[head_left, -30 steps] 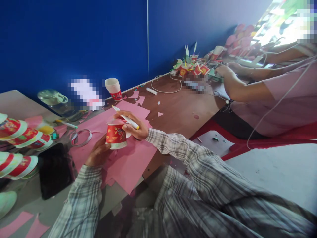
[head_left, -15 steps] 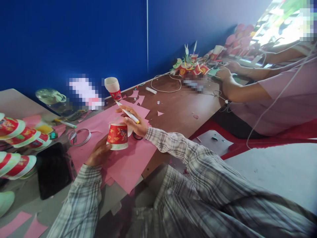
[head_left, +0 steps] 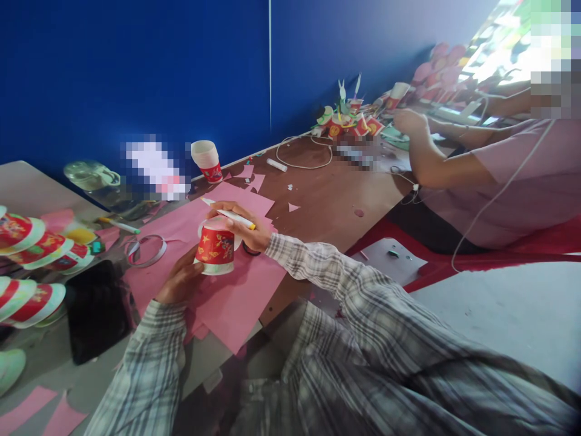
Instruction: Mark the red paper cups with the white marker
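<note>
A red patterned paper cup stands upside down on pink paper sheets. My left hand grips its lower side from the near left. My right hand is closed around a white marker with a yellow end, held low across the cup's upturned base, tip pointing left. Both forearms wear a checked shirt.
Stacks of red paper cups lie at the far left beside a black phone. A tape ring, another cup, a white cable and craft pieces sit farther back. A co-worker's arms reach in at right.
The marker in my right hand tipped up off the cup, then came back down nearly flat over its base. The co-worker's hand shifted near the craft pieces.
</note>
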Demonstrator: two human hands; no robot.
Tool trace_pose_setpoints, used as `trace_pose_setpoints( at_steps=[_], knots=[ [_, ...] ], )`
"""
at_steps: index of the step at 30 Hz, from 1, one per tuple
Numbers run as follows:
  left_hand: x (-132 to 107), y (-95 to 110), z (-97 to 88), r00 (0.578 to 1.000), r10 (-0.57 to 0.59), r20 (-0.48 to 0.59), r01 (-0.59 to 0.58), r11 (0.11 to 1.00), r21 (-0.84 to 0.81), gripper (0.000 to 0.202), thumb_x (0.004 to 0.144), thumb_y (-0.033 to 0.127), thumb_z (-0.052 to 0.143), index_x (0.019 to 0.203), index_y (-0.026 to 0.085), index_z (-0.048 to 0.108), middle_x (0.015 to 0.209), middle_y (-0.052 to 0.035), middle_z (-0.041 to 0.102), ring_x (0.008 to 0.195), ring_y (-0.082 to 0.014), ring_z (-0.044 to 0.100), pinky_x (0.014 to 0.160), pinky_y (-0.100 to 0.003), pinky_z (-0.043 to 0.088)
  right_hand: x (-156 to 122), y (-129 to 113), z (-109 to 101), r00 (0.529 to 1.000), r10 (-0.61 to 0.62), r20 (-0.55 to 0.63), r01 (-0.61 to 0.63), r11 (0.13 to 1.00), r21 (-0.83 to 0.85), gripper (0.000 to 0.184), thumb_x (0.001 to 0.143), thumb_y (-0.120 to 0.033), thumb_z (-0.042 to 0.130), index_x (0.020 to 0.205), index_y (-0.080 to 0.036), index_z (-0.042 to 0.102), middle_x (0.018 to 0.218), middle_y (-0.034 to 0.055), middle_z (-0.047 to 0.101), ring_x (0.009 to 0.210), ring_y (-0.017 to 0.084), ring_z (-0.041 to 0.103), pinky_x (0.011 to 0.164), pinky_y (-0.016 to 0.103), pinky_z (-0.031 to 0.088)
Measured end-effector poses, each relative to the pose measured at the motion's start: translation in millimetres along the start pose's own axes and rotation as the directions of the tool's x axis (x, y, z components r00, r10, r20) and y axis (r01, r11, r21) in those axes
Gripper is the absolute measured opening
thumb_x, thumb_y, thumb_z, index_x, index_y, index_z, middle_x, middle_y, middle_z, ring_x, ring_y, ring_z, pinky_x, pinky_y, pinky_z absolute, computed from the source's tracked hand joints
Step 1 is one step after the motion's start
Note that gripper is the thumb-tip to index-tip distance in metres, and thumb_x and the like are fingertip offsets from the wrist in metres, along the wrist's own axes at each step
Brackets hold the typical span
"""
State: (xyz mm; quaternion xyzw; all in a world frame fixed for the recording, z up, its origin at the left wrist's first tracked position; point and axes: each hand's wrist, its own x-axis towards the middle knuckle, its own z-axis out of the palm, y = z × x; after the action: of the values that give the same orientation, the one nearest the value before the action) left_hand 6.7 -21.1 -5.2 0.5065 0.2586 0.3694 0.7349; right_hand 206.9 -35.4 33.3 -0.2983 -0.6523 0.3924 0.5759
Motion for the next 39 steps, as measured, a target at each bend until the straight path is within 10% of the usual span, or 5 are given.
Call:
trace_pose_setpoints(
  at_steps=[18,31,39],
  knots=[
    [-0.3,0.3,0.2,1.0,-0.01,0.015,0.01,1.0,0.01,0.06,0.063,0.029,0.065,0.119,0.013,0.05,0.115,-0.0143,0.056,0.107,-0.0291,0.051,0.086,-0.041,0.04,-0.5,3.1,1.8,0.993,-0.078,0.092,0.1,0.958,-0.27,0.046,0.087,-0.032,0.047,0.125,-0.008,0.039,0.129,0.0154,0.05,0.124,0.019,0.05,0.112,0.037,0.041],
    [-0.2,-1.3,1.7,1.0,-0.018,0.007,0.018,1.0,-0.002,0.05,0.064,0.028,0.063,0.112,0.017,0.054,0.109,-0.0053,0.058,0.106,-0.0276,0.052,0.079,-0.037,0.043,1.0,4.7,3.0,0.989,-0.146,0.01,0.14,0.926,-0.349,0.055,0.082,-0.057,0.035,0.094,-0.012,0.065,0.121,0.0019,0.059,0.117,0.02,0.058,0.1,0.03,0.047],
    [-2.3,-1.3,3.9,0.999,-0.029,-0.021,0.029,1.0,-0.008,0.056,0.063,0.03,0.065,0.115,0.015,0.051,0.111,-0.0129,0.057,0.102,-0.0269,0.054,0.081,-0.038,0.042,1.0,9.3,3.3,0.992,-0.118,0.038,0.124,0.937,-0.327,0.061,0.084,-0.056,0.038,0.121,-0.008,0.05,0.123,0.012,0.056,0.122,0.02,0.054,0.108,0.034,0.045]
  ],
)
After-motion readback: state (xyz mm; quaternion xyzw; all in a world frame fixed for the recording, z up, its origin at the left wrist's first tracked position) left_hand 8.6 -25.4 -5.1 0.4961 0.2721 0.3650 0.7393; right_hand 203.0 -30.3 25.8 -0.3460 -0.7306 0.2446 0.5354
